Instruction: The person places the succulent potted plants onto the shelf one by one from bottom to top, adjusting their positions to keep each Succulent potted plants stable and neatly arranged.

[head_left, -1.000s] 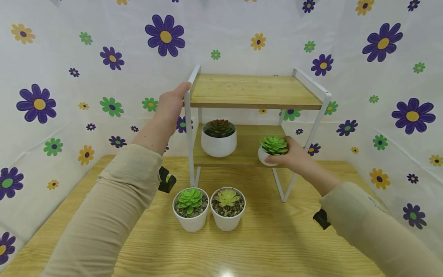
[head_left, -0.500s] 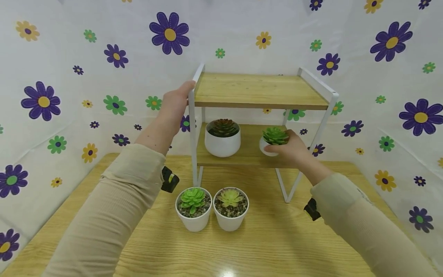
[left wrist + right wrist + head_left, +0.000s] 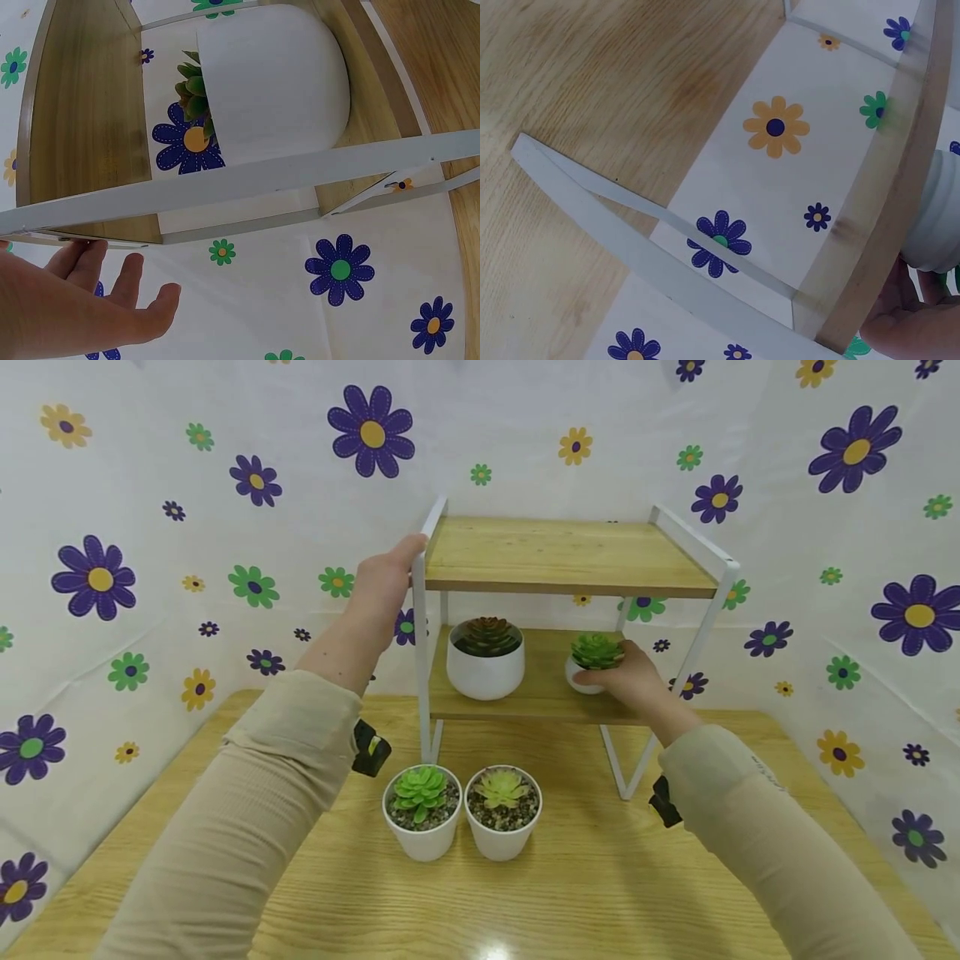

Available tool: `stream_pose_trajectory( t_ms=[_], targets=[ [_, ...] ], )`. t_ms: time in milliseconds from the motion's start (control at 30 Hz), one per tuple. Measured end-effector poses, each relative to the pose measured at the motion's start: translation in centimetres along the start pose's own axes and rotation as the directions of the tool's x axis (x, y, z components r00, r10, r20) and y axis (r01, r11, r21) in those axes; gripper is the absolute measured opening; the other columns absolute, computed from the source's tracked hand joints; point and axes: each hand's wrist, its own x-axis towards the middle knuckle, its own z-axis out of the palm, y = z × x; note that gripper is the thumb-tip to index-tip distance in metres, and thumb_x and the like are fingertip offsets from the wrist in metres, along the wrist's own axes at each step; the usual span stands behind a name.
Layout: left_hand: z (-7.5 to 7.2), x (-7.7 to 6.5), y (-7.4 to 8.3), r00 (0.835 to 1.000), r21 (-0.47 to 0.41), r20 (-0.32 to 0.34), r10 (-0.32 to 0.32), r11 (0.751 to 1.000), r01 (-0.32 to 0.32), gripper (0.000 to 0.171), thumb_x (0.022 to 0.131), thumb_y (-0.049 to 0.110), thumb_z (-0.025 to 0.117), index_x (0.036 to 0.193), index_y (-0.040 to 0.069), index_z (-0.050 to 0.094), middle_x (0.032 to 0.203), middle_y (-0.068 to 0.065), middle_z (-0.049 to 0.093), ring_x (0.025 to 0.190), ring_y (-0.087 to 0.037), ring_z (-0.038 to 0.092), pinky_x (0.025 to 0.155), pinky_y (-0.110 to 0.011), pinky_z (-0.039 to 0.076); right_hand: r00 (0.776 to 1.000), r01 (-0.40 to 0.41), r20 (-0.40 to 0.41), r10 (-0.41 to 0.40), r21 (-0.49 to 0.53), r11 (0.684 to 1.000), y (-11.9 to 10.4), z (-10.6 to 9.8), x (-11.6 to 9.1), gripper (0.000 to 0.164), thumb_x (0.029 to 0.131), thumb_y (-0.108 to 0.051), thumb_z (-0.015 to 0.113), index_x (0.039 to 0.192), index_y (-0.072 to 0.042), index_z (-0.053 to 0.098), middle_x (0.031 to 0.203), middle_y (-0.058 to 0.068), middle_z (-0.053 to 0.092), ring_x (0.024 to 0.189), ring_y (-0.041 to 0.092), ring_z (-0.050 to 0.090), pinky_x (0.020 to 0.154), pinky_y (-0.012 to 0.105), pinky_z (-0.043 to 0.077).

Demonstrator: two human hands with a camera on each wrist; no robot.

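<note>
My left hand [image 3: 384, 585] grips the upper left corner of a two-tier wooden shelf [image 3: 562, 556] with a white metal frame. In the left wrist view, some fingers [image 3: 127, 279] of that hand curve free beside the frame. With thumb and fingers round its white pot, my right hand [image 3: 637, 681] holds a small green potted succulent [image 3: 596, 652] at the right of the lower tier. The right wrist view shows only part of its pot [image 3: 934, 217], beyond the board's edge. A larger white pot with a dark reddish succulent [image 3: 486, 672] stands on the lower tier's left.
Two white pots with gravel, one with a bright green succulent [image 3: 422, 814] and one with a pale yellow-green succulent [image 3: 502, 814], stand side by side on the wooden table [image 3: 420, 910] before the shelf. A flower-patterned cloth [image 3: 517, 410] hangs behind and at the sides.
My right hand has moved the small succulent back from the lower tier's front edge, deeper onto the board. The left hand keeps its place on the frame; the head view has shifted slightly.
</note>
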Motion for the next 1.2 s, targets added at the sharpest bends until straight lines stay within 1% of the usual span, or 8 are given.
stream_pose_trajectory(
  t_ms=[133,367,500,567,700,867,933,1200],
  targets=[
    [0.0,0.1,-0.1,1.0,0.011,-0.003,0.001,1.0,-0.001,0.061,0.091,0.056,0.039,0.142,0.022,0.04,0.152,0.002,0.032,0.143,-0.02,0.022,0.117,-0.048,0.017,1.0,-0.007,0.011,0.007,0.006,1.0,-0.1,0.2,-0.1,0.087,0.082,-0.027,0.069,0.146,0.002,0.016,0.149,0.023,0.027,0.137,0.037,0.029,0.114,0.048,0.026],
    [0.1,0.0,0.0,1.0,0.009,-0.004,0.007,1.0,-0.007,0.061,0.092,0.056,0.039,0.141,0.021,0.041,0.152,0.002,0.032,0.142,-0.02,0.023,0.116,-0.048,0.017,1.0,-0.016,0.007,0.016,0.027,1.0,0.0,0.1,-0.1,0.085,0.083,-0.026,0.069,0.145,0.002,0.018,0.149,0.022,0.029,0.137,0.036,0.03,0.114,0.047,0.026],
    [0.1,0.0,0.0,1.0,0.004,-0.005,0.005,1.0,-0.005,0.061,0.091,0.056,0.039,0.141,0.021,0.041,0.152,0.003,0.032,0.142,-0.02,0.023,0.117,-0.047,0.017,1.0,-0.012,-0.002,0.012,0.025,1.0,0.2,0.1,-0.1,0.084,0.081,-0.031,0.07,0.143,0.002,0.023,0.147,0.022,0.033,0.135,0.036,0.032,0.112,0.047,0.028],
    [0.2,0.0,0.0,1.0,0.009,-0.006,0.001,1.0,-0.001,0.061,0.091,0.057,0.039,0.142,0.021,0.04,0.152,0.003,0.032,0.143,-0.02,0.023,0.117,-0.047,0.017,1.0,-0.007,-0.015,0.007,0.005,1.0,0.3,0.1,-0.2,0.088,0.079,-0.038,0.071,0.143,0.002,0.025,0.145,0.022,0.035,0.134,0.036,0.034,0.111,0.047,0.031],
    [0.1,0.0,0.0,1.0,0.013,-0.006,-0.006,1.0,0.006,0.062,0.091,0.057,0.039,0.142,0.021,0.039,0.153,0.003,0.031,0.143,-0.02,0.022,0.117,-0.047,0.017,1.0,-0.006,-0.018,0.007,0.01,1.0,0.3,0.2,-0.5,0.093,0.079,-0.04,0.071,0.145,0.002,0.021,0.146,0.023,0.033,0.134,0.036,0.033,0.111,0.047,0.03],
    [0.2,-0.1,0.1,1.0,0.012,-0.006,-0.007,1.0,0.007,0.063,0.091,0.057,0.039,0.142,0.02,0.039,0.152,0.002,0.032,0.143,-0.02,0.023,0.117,-0.047,0.018,1.0,-0.016,-0.013,0.017,0.06,0.998,0.2,0.0,-1.5,0.095,0.084,-0.03,0.067,0.147,0.002,0.005,0.146,0.027,0.028,0.134,0.039,0.032,0.111,0.048,0.03],
    [0.2,0.0,0.1,1.0,0.016,-0.009,-0.01,1.0,0.01,0.063,0.091,0.057,0.039,0.142,0.02,0.039,0.152,0.002,0.032,0.143,-0.02,0.023,0.117,-0.046,0.018,1.0,-0.018,-0.015,0.019,0.063,0.998,0.1,-0.1,-2.0,0.094,0.085,-0.029,0.066,0.148,0.001,0.003,0.147,0.028,0.028,0.134,0.04,0.032,0.11,0.049,0.031],
    [0.2,0.0,0.0,1.0,0.012,-0.007,-0.006,1.0,0.006,0.062,0.091,0.056,0.039,0.142,0.021,0.04,0.153,0.001,0.03,0.143,-0.022,0.022,0.117,-0.049,0.015,1.0,0.003,-0.027,0.0,0.101,0.995,1.0,-0.1,-4.0,0.084,0.087,-0.026,0.064,0.147,0.0,0.011,0.146,0.026,0.03,0.134,0.04,0.033,0.108,0.049,0.034]
  ],
)
